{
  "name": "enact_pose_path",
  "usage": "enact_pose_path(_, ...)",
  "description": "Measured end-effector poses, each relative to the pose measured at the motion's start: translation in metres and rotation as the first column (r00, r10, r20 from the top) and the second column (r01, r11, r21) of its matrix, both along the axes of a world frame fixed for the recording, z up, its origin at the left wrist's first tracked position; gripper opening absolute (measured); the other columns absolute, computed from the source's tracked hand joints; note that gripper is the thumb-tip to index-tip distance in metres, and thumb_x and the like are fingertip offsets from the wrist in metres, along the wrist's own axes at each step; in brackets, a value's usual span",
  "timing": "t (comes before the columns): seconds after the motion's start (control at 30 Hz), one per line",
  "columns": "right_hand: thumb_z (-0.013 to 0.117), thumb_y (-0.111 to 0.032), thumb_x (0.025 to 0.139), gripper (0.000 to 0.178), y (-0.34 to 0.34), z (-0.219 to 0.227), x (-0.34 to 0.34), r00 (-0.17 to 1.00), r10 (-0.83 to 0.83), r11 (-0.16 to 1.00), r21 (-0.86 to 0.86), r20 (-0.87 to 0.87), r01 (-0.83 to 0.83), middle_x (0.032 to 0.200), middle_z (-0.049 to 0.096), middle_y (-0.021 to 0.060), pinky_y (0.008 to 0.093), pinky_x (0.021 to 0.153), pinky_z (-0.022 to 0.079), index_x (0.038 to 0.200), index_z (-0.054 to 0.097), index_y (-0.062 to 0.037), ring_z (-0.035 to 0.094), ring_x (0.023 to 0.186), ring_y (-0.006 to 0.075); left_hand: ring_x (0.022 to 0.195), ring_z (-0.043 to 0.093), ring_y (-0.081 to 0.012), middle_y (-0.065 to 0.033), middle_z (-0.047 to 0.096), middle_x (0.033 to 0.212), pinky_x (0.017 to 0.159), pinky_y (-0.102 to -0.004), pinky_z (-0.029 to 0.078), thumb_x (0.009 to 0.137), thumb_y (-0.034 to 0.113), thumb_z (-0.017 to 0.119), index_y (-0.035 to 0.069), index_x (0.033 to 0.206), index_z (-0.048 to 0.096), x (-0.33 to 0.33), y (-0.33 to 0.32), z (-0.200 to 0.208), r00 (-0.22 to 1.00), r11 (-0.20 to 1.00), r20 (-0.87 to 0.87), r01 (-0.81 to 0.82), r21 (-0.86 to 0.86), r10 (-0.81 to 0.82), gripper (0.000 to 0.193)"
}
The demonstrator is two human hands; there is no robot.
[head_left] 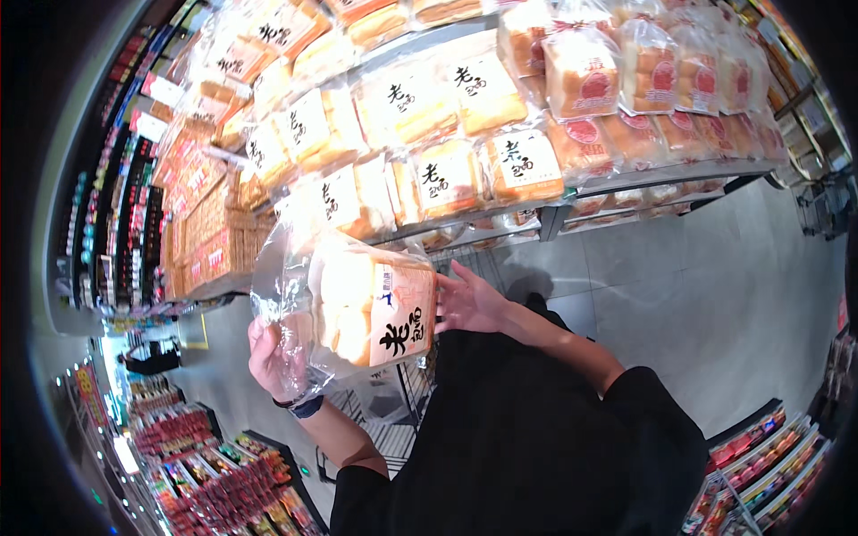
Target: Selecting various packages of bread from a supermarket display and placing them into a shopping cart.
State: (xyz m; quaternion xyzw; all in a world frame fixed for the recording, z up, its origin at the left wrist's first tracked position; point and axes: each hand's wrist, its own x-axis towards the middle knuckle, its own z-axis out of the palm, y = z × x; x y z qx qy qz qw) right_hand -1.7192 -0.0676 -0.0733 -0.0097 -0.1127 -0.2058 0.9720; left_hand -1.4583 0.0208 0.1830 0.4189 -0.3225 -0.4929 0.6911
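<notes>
Bagged bread (pixel 371 308) between both hands (pixel 375 344)

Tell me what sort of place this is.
Most likely a supermarket bakery aisle. Tiered shelves carry rows of bagged bread loaves, more stocked racks line the grey floor, and the left hand and right hand hold one clear bag of bread.

Your bag (pixel 357 304) is clear plastic over pale golden bread, with a white-and-orange label in black script. Your sleeves (pixel 536 447) are black; your wristband (pixel 304 406) is dark. Shelf loaves (pixel 447 134) show tan crusts, white labels, red round stamps. The floor (pixel 697 286) is grey.
</notes>
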Motion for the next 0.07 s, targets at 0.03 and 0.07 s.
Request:
enact_pose_path(0.03,0.038,-0.067,0.104,0.07,-0.003,-0.004,-0.005,0.999,-0.024,1.0,-0.005,-0.03,0.024,0.145,0.057,0.0088,0.0488,0.093,0.056,0.158,0.036,-0.022,0.056,0.13,0.0267,0.051,0.047,-0.0082,-0.0029,0.057,0.072,0.043,-0.0246,0.042,0.099,0.015,0.059,-0.003,0.108,0.059,-0.002,-0.015,0.001,0.999,0.998,-0.009,0.052,0.029,-0.052,0.021)
enact_pose_path(0.07,0.038,-0.067,0.103,0.073,-0.009,-0.003,-0.009,0.997,-0.045,0.999,-0.011,-0.059,0.045,0.149,0.055,0.0093,0.0511,0.095,0.055,0.161,0.031,-0.0233,0.054,0.133,0.0286,0.051,0.047,-0.0082,-0.0029,0.057,0.072,0.043,-0.0246,0.042,0.099,0.015,0.059,-0.003,0.108,0.059,-0.003,-0.028,0.002,0.997,0.997,-0.007,0.074,0.021,-0.074,0.021)
